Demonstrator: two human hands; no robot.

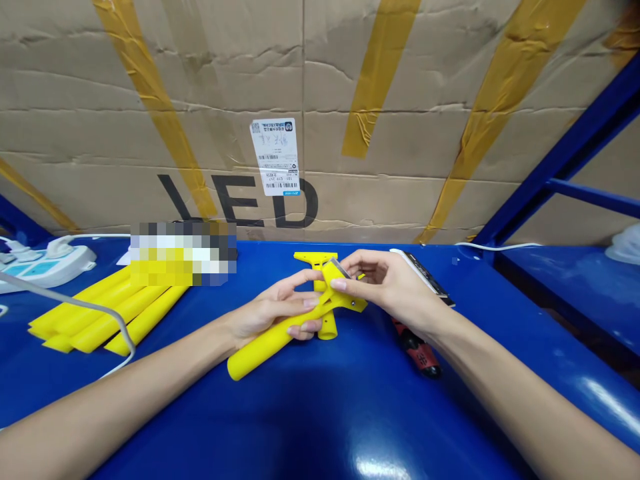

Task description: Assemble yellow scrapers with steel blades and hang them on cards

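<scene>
A yellow plastic scraper lies slantwise in front of me, its round handle pointing to the lower left. My left hand is closed around the upper handle, thumb on top. At the scraper's head, my right hand has thumb and fingers closed over the edge, where a strip of metal blade shows. A small screw sits in the head's lower corner. Behind and below it, a second yellow scraper rests on the blue table, partly hidden. A red and black screwdriver lies under my right wrist.
Several yellow handles are piled at left, beside a blurred patch. A white power strip and grey cable lie farther left. A black and white packet is behind my right hand. A large taped cardboard box stands at the back.
</scene>
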